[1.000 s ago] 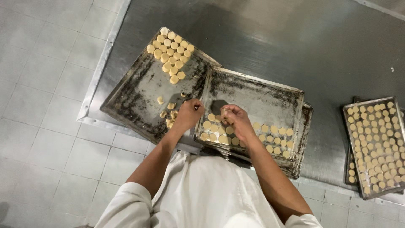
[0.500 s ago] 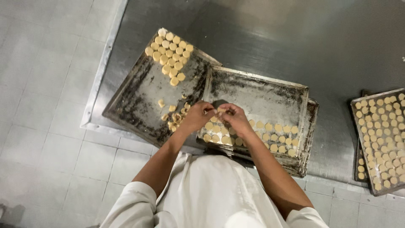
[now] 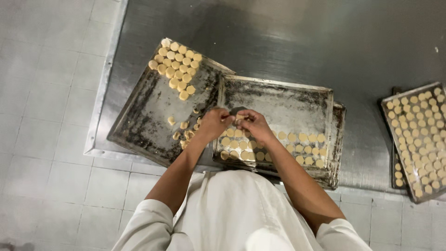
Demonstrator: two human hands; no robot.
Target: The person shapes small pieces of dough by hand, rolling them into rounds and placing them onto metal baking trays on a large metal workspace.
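Far half of middle tray (image 3: 278, 100): bare metal, open to a hand from above.
Near half of middle tray: rows of dough rounds (image 3: 274, 146) and both hands (image 3: 214, 123) (image 3: 253, 125) fill it.
Left tray (image 3: 153, 109): bare centre; dough cluster (image 3: 176, 67) at far corner, loose pieces (image 3: 183, 130) near the left hand.
Steel table (image 3: 297, 42) beyond trays: open.
Right side: full tray (image 3: 420, 139) blocks; a bare strip of table lies between it and the middle tray.

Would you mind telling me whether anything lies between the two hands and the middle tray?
Nothing visible does: the left hand and right hand meet directly above the middle tray, just beyond its rows of dough rounds.
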